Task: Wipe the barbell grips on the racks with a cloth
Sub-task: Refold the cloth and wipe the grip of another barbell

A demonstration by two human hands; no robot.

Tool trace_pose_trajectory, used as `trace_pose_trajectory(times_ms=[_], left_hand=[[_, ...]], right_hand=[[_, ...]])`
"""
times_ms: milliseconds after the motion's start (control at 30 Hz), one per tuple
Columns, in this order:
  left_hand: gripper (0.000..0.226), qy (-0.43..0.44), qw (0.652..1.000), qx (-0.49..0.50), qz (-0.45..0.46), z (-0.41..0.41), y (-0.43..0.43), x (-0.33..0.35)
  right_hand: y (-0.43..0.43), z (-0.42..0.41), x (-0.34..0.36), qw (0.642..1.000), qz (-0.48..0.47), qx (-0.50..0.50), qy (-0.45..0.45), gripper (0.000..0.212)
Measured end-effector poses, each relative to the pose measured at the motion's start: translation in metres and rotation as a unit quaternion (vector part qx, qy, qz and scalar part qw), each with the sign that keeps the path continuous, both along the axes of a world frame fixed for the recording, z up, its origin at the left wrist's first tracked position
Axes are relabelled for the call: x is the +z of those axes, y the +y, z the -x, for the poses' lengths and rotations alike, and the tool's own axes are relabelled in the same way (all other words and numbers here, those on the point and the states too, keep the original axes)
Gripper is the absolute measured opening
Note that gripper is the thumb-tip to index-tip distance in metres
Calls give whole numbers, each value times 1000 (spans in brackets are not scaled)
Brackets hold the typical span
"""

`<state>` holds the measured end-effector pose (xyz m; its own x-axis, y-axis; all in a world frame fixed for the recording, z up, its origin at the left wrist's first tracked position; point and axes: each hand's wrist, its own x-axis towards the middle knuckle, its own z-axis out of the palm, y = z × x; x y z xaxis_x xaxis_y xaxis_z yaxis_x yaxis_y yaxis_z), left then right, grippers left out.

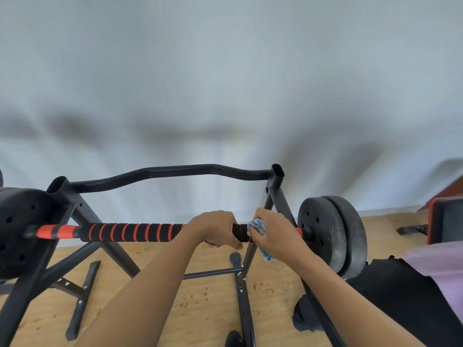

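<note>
Right fingers [261,214] and cloth [257,227] around barbell grip [130,232]

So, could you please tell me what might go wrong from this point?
The right hand, holding the blue-and-white cloth beside the black metal rack upright, could knock its knuckles there. The left hand covers part of the black-and-red striped foam grip, so that patch may go unwiped.

No readable text, label, brand or number shows anywhere — everything in view is unmarked.
</note>
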<state>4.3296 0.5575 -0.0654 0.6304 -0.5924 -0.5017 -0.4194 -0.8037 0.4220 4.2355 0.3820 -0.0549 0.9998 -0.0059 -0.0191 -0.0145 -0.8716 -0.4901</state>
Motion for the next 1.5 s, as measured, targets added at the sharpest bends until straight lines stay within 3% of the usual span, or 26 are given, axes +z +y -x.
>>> trace_pose_trajectory(times_ms=[233,600,700,833,900,1033,1167,1267,1367,1400,1500], left_hand=[[33,-129,992,6,-8,11,1,-8],[25,-319,945,74,4,50,2,-20],[24,-280,959,44,-14,47,0,-19],[21,-179,980,-72,-42,34,-10,-2],[14,-141,988,-64,-28,37,-13,-1],[14,-296,954,-30,-21,57,-7,-11],[11,-384,923,-27,-1,72,-6,-25],[19,-348,936,-47,21,73,-3,-23],[32,-184,982,-37,25,64,-1,-6],[32,-167,985,-33,12,63,-1,-4],[24,-263,964,-26,-23,73,-4,-10]], right_hand=[[11,6,-5,999,14,-30,-35,14],[7,-7,-3,999,-16,-23,27,15],[6,1,1,999,-22,-10,30,15],[8,8,8,1000,9,4,18,13],[8,10,5,1000,16,-3,13,13],[11,11,-3,1000,17,-10,12,12],[13,12,0,1000,22,-17,11,14],[15,19,1,999,19,-15,20,15],[15,26,4,999,20,-13,29,19],[15,27,5,999,18,-13,30,22],[17,31,7,999,12,-22,31,22]])
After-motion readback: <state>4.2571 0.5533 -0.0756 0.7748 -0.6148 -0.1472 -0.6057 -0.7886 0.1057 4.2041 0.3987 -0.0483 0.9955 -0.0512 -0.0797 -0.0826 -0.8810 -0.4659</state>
